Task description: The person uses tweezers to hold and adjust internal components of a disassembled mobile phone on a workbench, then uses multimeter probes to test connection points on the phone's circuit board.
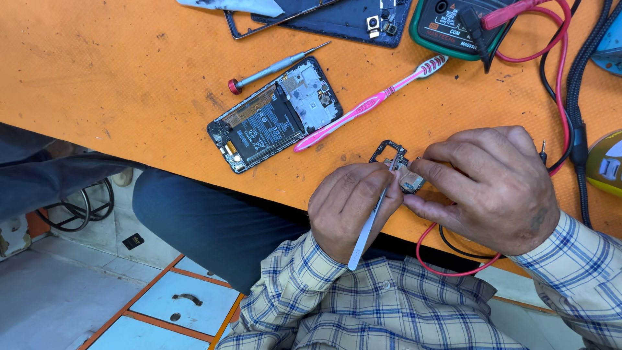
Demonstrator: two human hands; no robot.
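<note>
My left hand [346, 207] grips silver tweezers [367, 230], their tips at a small phone circuit board [403, 174]. My right hand [486, 185] pinches that board from the right, just above the near edge of the orange workbench [116, 78]. An opened phone [275, 113] with its battery and inner parts showing lies a little to the upper left, untouched.
A pink toothbrush [369, 104] and a small red-capped screwdriver [275, 67] lie beside the opened phone. A dark phone back cover [343, 19] and a green multimeter [453, 29] with red and black leads [562, 71] sit at the far edge. Blue drawers [175, 304] stand below.
</note>
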